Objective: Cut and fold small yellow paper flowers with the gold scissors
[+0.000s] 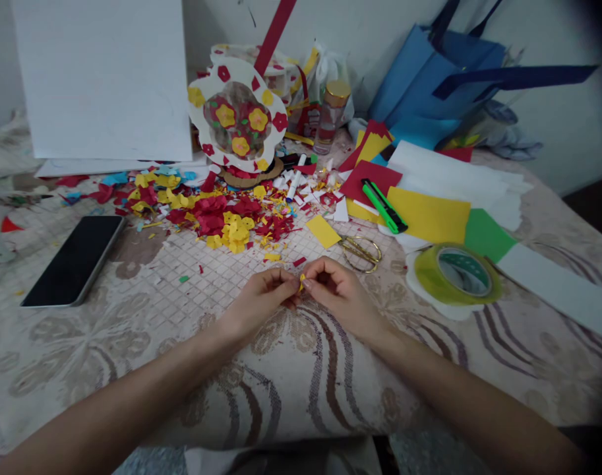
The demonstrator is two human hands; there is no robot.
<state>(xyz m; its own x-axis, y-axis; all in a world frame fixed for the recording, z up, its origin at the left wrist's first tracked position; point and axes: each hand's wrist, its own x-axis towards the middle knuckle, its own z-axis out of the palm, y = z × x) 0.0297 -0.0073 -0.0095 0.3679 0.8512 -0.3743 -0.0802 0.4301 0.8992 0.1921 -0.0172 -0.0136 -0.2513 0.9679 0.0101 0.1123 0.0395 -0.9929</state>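
Between the fingertips of both hands is a small yellow paper piece [302,282], mostly covered by the fingers. My left hand [270,290] pinches it from the left, and my right hand [337,290] pinches it from the right. Just beyond the right hand lie gold-handled scissors [361,253], their blades partly under a yellow paper rectangle [323,231]. Farther off is a heap of yellow paper flowers [235,232] and red paper flowers [211,214]. Behind the heap stands a white flower-shaped paper lantern [275,142] with red and yellow flowers on it.
A phone [76,260] lies at left. On the right are a tape roll [424,267], a green cutter knife [386,208], yellow card [434,214] and white paper strips [562,284]. A blue bag [404,82], a gold-capped bottle [330,119] and a white board [105,79] stand behind.
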